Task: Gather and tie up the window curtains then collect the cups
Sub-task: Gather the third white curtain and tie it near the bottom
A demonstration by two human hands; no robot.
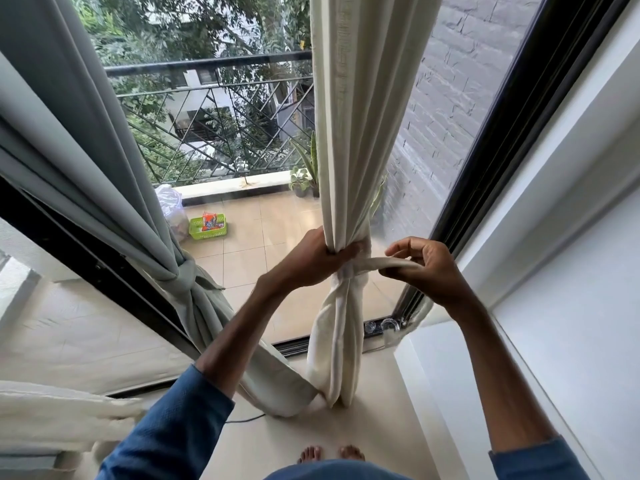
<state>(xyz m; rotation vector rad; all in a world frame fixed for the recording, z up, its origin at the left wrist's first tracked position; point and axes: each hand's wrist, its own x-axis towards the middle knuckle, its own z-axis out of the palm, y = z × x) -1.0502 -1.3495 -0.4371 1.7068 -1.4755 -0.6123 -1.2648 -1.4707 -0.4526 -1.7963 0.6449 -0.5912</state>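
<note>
Tension counts. With the grey curtain [183, 271] at nine o'clock already knotted, the left hand [308, 261], clasping the cream curtain [360, 133] at centre, should hold the bunch tight while the right hand [429, 271], pinching the tie band [391, 262] at three o'clock, wraps it snugly. Cream cloth hangs pleated, its foot resting on the floor [381, 431].
</note>
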